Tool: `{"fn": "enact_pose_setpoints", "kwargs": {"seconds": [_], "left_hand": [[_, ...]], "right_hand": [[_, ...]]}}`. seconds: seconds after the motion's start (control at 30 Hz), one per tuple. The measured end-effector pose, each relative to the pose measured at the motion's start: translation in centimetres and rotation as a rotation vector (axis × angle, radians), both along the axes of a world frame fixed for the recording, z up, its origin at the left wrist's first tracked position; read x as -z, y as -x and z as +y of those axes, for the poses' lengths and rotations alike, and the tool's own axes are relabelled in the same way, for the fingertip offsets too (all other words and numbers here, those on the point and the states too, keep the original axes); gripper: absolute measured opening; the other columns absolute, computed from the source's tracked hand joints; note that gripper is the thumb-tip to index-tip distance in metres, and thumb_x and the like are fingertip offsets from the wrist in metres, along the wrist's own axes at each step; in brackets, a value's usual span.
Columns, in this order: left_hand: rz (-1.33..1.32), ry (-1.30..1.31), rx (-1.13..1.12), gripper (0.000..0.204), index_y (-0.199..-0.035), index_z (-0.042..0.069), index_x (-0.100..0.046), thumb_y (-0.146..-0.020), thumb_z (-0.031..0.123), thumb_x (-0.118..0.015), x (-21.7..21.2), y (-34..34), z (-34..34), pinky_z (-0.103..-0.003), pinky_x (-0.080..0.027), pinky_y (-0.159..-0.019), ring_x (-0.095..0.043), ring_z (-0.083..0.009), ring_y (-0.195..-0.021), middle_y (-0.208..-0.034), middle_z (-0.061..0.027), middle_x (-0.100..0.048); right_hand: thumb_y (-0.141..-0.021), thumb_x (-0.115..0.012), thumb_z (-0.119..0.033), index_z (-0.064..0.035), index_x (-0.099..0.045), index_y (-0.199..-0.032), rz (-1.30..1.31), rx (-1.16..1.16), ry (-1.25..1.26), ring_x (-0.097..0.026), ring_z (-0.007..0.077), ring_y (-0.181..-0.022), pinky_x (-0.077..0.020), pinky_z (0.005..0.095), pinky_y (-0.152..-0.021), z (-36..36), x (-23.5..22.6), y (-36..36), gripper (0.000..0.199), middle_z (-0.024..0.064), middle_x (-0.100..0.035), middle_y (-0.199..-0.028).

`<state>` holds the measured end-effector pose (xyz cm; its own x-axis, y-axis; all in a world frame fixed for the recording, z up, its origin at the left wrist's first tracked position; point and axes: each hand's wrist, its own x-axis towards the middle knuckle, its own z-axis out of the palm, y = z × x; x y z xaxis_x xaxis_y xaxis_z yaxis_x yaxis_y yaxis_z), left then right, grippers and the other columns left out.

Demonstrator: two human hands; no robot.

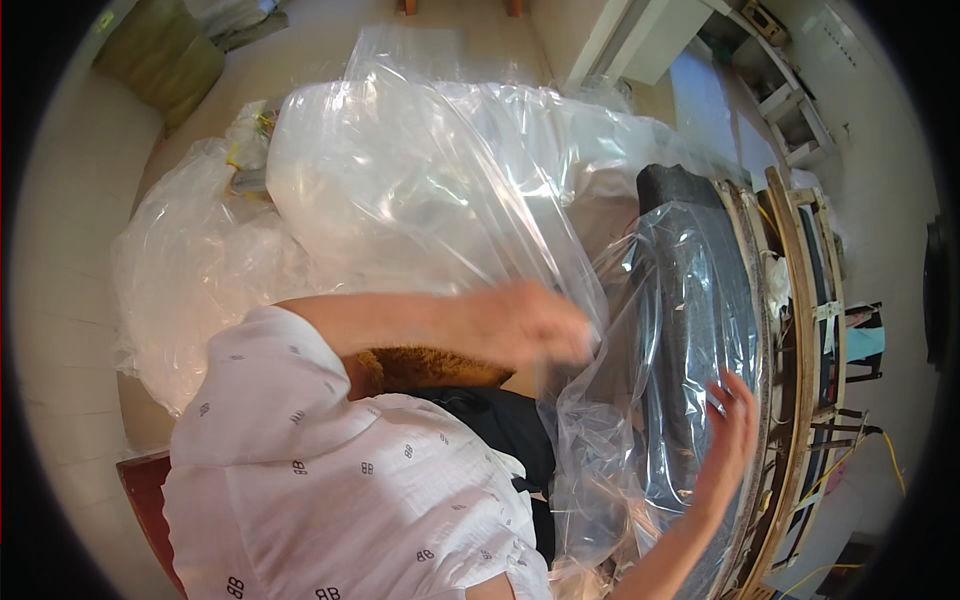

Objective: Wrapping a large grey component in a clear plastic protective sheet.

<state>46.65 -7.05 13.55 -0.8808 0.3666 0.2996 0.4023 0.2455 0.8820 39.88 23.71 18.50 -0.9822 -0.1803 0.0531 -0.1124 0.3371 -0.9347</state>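
A large sheet of clear plastic film (430, 190) spreads in front of me and runs down to the right. Part of it lies over a long dark grey upholstered piece (685, 270), whose far end shows bare. Across my body reaches my left hand (540, 325), blurred by motion, with its fingers closed at a gathered edge of the film. At the right side of the grey piece is my right hand (735, 415). Its fingers are apart and slightly bent, and their tips are against or just over the film; exact contact is hard to see.
Wooden frames (800, 300) stand upright along the right, with a yellow cable (892, 460) beyond them. Crumpled clear plastic (205, 260) bulges at the left. Brown fuzzy material (430, 368) shows below my left arm. A greenish wrapped bundle (165, 60) stands at the far left; white shelving (790, 110) is far right.
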Motion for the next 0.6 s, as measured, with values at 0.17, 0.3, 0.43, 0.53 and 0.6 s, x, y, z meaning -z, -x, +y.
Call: {"fn": "enact_pose_setpoints", "kwargs": {"seconds": [0.17,0.3,0.43,0.53,0.6], "left_hand": [[0.188,-0.506,0.659,0.013,-0.090,0.002,-0.054,-0.090,0.015,-0.051,-3.7,-3.7,9.1,-0.038,-0.044,-0.061,-0.055,-0.0294,-0.073,-0.078,-0.0101,-0.052],[0.281,-0.232,0.551,0.011,-0.090,0.004,-0.057,-0.088,0.014,-0.053,-6.6,-4.2,3.6,-0.035,-0.048,-0.066,-0.060,-0.0258,-0.081,-0.090,-0.0093,-0.060],[-0.160,0.216,-0.479,0.031,-0.114,0.012,-0.059,-0.082,0.015,-0.060,-6.6,0.1,-5.9,-0.033,-0.048,-0.078,-0.061,-0.0249,-0.092,-0.095,-0.0123,-0.064],[-0.072,0.510,-0.527,0.026,-0.104,0.010,-0.061,-0.079,0.011,-0.059,-1.0,2.9,-8.8,-0.034,-0.049,-0.069,-0.063,-0.0269,-0.079,-0.084,-0.0130,-0.064],[0.196,0.336,-0.397,0.022,-0.096,0.008,-0.060,-0.074,0.005,-0.058,0.0,3.7,-6.9,-0.036,-0.048,-0.060,-0.061,-0.0284,-0.069,-0.077,-0.0130,-0.062]], "right_hand": [[-0.087,-0.055,-0.025,-0.0014,-0.051,-0.121,-0.291,-0.352,0.045,-0.054,0.0149,-0.098,-0.0445,0.0247,-0.080,-13.9,4.1,0.3,0.042,0.0082,-0.056,-0.113],[-0.086,-0.054,-0.017,-0.0090,-0.064,-0.101,-0.311,-0.546,0.159,-0.036,0.0022,-0.063,-0.0300,0.0185,-0.057,-15.3,2.6,0.5,0.019,-0.0093,-0.049,-0.073],[-0.085,-0.052,-0.009,-0.0078,-0.064,-0.093,-0.295,-0.259,0.323,-0.043,0.0055,-0.059,-0.0353,0.0234,-0.051,-8.5,-2.9,0.5,0.015,-0.0061,-0.051,-0.072],[-0.085,-0.054,-0.012,-0.0008,-0.064,-0.099,-0.063,-1.179,0.179,-0.054,0.0111,-0.060,-0.0450,0.0266,-0.053,-8.0,-6.5,-2.8,0.020,0.0023,-0.058,-0.074],[-0.085,-0.056,-0.015,0.0015,-0.063,-0.100,-0.007,-1.440,-0.081,-0.058,0.0126,-0.062,-0.0479,0.0273,-0.055,-8.4,-8.9,-2.7,0.024,0.0051,-0.060,-0.074]]}}
